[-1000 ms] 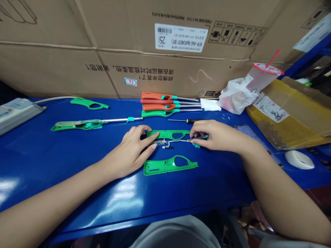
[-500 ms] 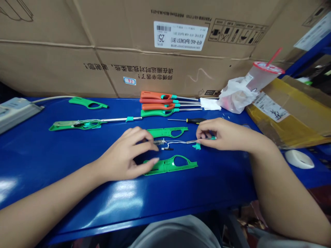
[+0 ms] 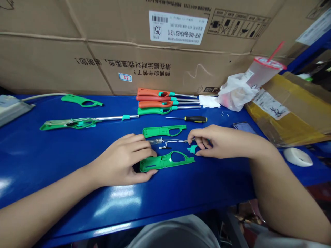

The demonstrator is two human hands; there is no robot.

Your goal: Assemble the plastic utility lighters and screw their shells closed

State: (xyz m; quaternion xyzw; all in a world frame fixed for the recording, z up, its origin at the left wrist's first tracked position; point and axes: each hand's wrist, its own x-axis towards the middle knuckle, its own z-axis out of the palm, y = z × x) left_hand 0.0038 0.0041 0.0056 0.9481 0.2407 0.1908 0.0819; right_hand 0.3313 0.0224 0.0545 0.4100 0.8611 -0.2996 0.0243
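Note:
My left hand curls round the rear end of a green lighter shell half, thumb along its near edge and fingers at its far edge. The shell lies hollow side up. Beyond it are a clear fuel tank, partly behind my fingers, and white wires leading to a metal tube. My right hand is bent over the tube's end, fingers apart, with the thumb by a small teal trigger; whether it touches the trigger is unclear. Another green shell half lies farther back.
Orange, red and green lighters lie at the back beside a screwdriver. An opened lighter and a green shell are at left. A bagged drink cup, a phone and a white mouse are at right.
My left hand has closed round the near shell half. My right hand has let go of the metal tube and moved nearer to me, to the teal trigger. The view has shifted slightly.

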